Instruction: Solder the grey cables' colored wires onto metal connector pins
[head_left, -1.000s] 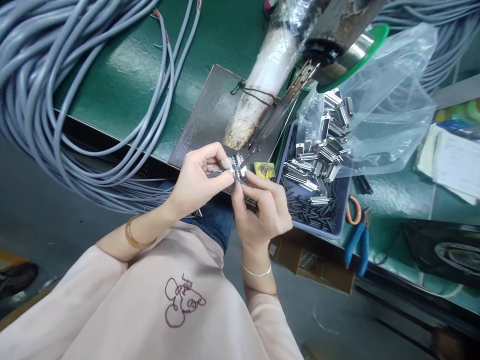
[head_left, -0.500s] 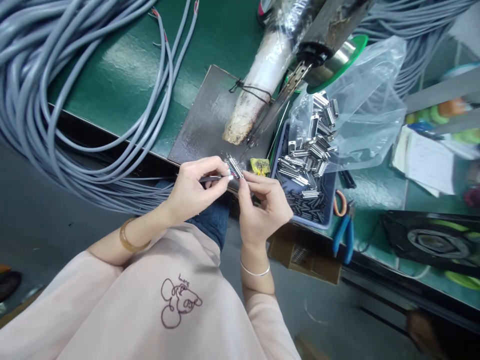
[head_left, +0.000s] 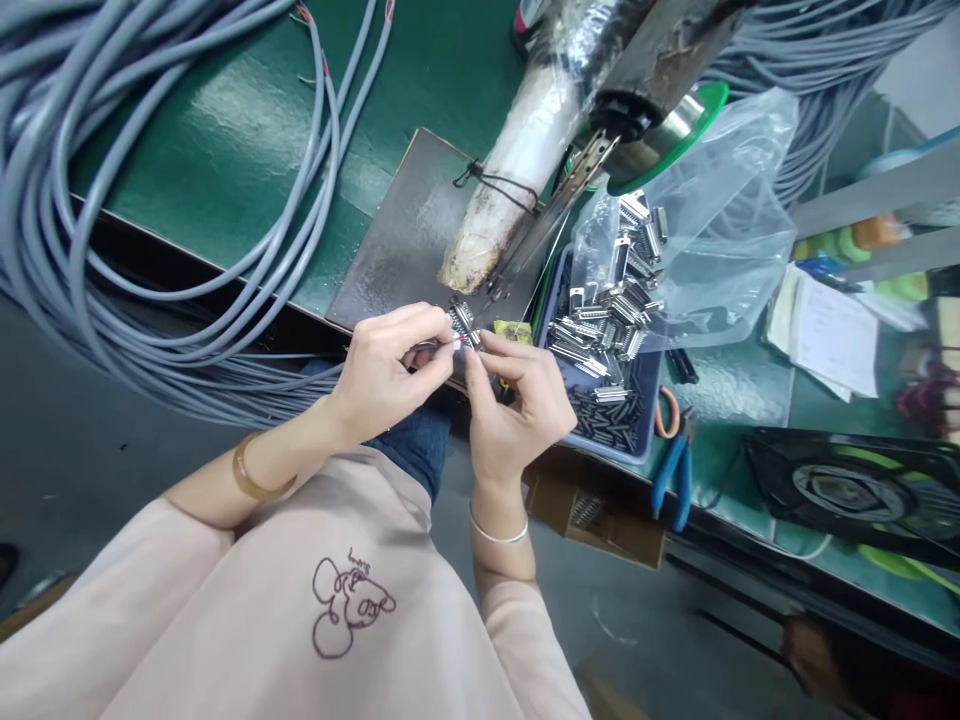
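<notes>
My left hand (head_left: 401,360) is closed in a pinch on the end of a grey cable, where small coloured wires show at the fingertips. Between thumb and forefinger, my right hand (head_left: 517,390) grips a metal multi-pin connector (head_left: 466,318), tilted, its row of contacts turned toward the wires. Just beyond the connector is the thin tip of a soldering iron (head_left: 555,215), fixed above a dark plate (head_left: 390,240). The wrapped white tube (head_left: 491,220) ends beside the iron. Fingers hide part of the wire ends.
Right of my hands, a blue tray (head_left: 646,440) holds several connectors and small black sleeves. Blue-handled pliers (head_left: 679,475) lie at the table edge near a black fan (head_left: 847,490). Coiled grey cables (head_left: 82,200) fill the left. A solder spool (head_left: 686,135) stands behind the iron.
The connector has turned slightly in my fingers, its contact side showing more. Both hands keep their hold; the whole view has shifted a little.
</notes>
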